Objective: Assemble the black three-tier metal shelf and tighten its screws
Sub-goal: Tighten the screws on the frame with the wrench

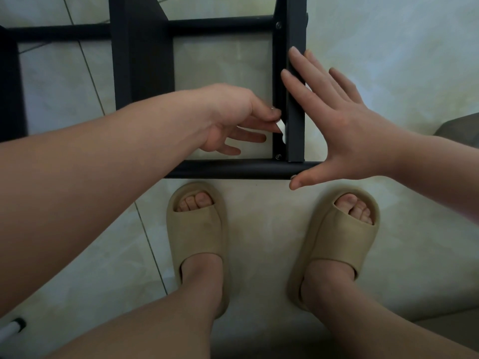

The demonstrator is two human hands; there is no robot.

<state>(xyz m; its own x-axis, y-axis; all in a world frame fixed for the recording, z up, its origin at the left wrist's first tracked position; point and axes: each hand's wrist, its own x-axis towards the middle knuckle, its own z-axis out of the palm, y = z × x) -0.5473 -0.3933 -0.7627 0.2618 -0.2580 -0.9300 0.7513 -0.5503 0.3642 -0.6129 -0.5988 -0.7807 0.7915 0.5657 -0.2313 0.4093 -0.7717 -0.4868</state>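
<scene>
The black metal shelf frame point(233, 168) stands on the tiled floor in front of my feet. Its right upright point(295, 141) carries screws point(278, 25) at the top and at the bottom corner. My right hand point(337, 120) lies flat with spread, straight fingers against the outer side of that upright, thumb under the near crossbar. My left hand point(233, 117) reaches inside the frame and pinches a small white and silver piece point(279, 124) against the upright's inner face. What that piece is cannot be made out.
My two feet in beige slides point(197, 244) stand just below the frame's near bar. A wide black panel point(142, 53) of the shelf rises at the left. A white tube end point(13, 327) lies at the lower left. A grey object point(458, 130) sits at the right edge.
</scene>
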